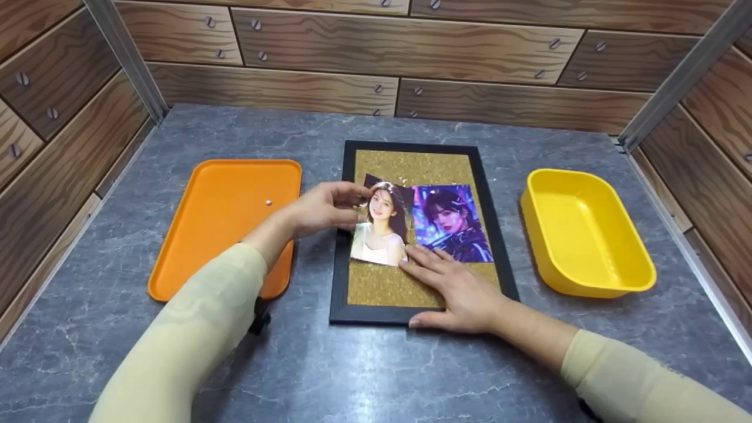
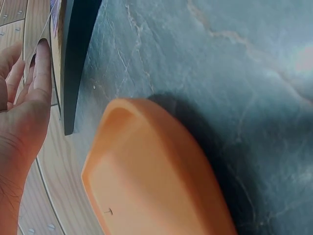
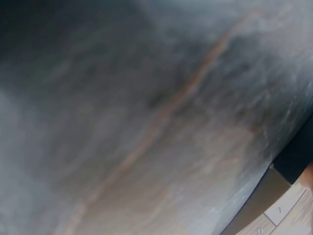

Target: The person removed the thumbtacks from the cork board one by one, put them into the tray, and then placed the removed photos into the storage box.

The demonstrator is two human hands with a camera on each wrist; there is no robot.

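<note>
A black-framed cork board (image 1: 393, 288) lies on the table with two photos on it. The left photo (image 1: 385, 232) shows a person in a white top and sits slightly tilted. My left hand (image 1: 329, 208) pinches its left edge; the fingertips are partly hidden in the left wrist view, where the hand (image 2: 29, 93) is beside the frame. Beside it is the purple-blue photo (image 1: 452, 223) of a person in dark clothing. With fingers spread, my right hand (image 1: 461, 288) rests on the board, its fingertips at the left photo's lower right corner and its thumb on the frame's near edge.
An orange tray (image 1: 223, 205) stands left of the board, with a small pushpin (image 1: 269, 202) in it. To the right is a yellow bin (image 1: 587, 235). Wood-patterned walls (image 1: 388, 47) enclose the back and sides of the grey marbled table (image 1: 352, 376).
</note>
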